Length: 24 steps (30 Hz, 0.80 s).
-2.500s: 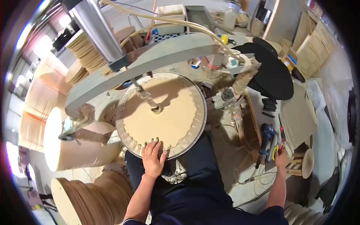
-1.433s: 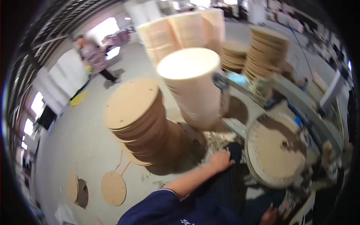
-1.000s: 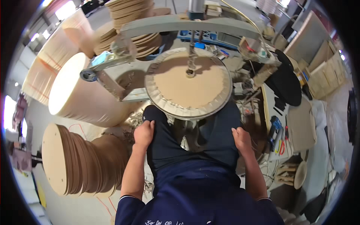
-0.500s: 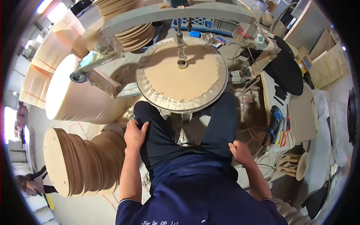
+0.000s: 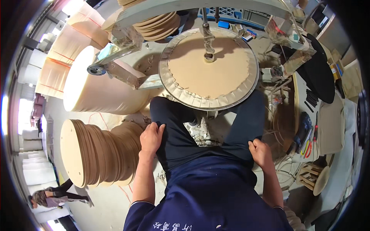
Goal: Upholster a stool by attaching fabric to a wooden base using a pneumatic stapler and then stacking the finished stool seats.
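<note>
My left hand [image 5: 151, 138] lies against the outer side of my left thigh, its thumb apart from the fingers, and no tool shows in it. My right hand [image 5: 261, 151] is curled closed at the outer edge of my right thigh, gripping the dark trouser leg [image 5: 246, 125]. Just beyond my knees sits a round beige board [image 5: 208, 77] in a round metal-rimmed fixture. Pleated pale fabric [image 5: 175, 90] is folded over the board's edge all round. From above, a metal press rod [image 5: 208, 40] comes down to a small ring [image 5: 209, 58] at the board's middle.
A stack of round boards [image 5: 108, 154] stands to my left, with a large pale roll [image 5: 104, 86] behind. A grey frame [image 5: 200, 9] arches over the fixture. Red-handled scissors [image 5: 308, 149] and other hand tools lie on the right-hand bench. A person [image 5: 58, 194] is at far left.
The view has shifted, so the fixture and my legs appear farther right and slightly higher. Both hands stay at my thighs. The person at far left is more fully in view.
</note>
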Motion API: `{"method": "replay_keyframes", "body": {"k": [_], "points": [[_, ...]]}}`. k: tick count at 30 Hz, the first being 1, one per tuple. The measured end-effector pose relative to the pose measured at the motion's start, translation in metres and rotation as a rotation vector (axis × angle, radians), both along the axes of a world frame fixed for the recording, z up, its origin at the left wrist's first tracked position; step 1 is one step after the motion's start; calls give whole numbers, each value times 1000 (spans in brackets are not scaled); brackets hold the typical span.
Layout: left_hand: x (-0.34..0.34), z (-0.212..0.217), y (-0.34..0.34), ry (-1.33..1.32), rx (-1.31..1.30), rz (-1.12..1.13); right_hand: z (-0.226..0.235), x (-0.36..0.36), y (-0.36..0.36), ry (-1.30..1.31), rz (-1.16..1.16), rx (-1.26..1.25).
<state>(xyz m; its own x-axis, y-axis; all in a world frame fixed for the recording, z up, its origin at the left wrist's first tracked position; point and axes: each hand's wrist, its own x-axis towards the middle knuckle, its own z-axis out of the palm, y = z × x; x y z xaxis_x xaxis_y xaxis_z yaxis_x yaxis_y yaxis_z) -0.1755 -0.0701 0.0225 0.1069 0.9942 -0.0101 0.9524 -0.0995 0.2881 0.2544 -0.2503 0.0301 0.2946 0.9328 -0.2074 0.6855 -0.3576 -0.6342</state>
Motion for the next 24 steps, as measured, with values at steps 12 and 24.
{"method": "replay_keyframes", "body": {"k": [12,24], "points": [[-28,19,-20,-239,-381,-112,-3,4,12,95,-16,-61],[-29,48,-46,-74,-424,-286,-7,32,20,28,77,-7]]}}
